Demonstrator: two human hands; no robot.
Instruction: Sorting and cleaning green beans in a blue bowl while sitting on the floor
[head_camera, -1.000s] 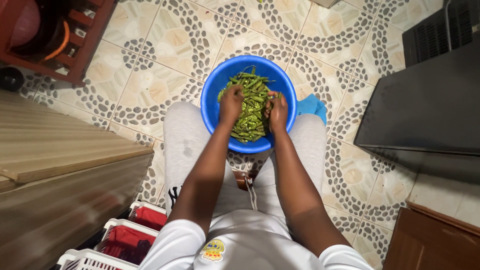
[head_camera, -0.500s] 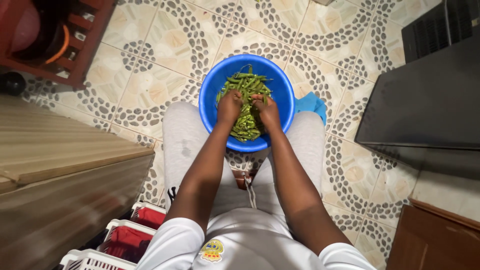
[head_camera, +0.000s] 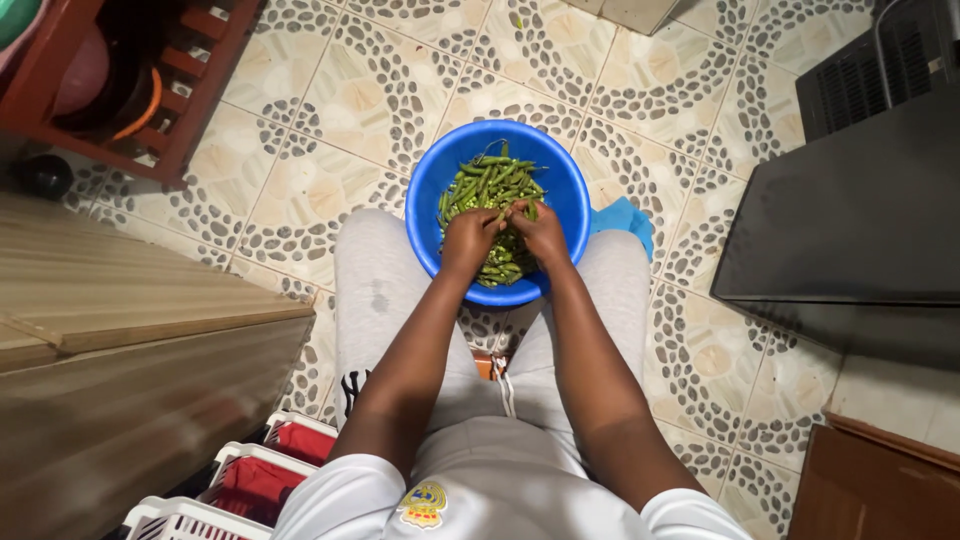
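A round blue plastic basin (head_camera: 425, 205) rests on the tiled floor between my knees, heaped with green pea pods (head_camera: 490, 180). Both my hands are over the basin, close together. My left hand (head_camera: 468, 238) and my right hand (head_camera: 540, 232) pinch the same green pod (head_camera: 512, 211) between their fingertips, just above the pile. Loose green peas lie among the pods beneath the hands.
A wooden counter (head_camera: 110, 330) stands at my left, a black cabinet (head_camera: 850, 220) at my right. A wooden rack (head_camera: 130, 70) with bowls is at top left. White crates with red contents (head_camera: 250, 470) sit by my left hip. A light blue cloth (head_camera: 625, 218) pokes out beside the basin.
My hands have drawn closer together over the middle of the basin and now grip one pod between them. The view has shifted slightly.
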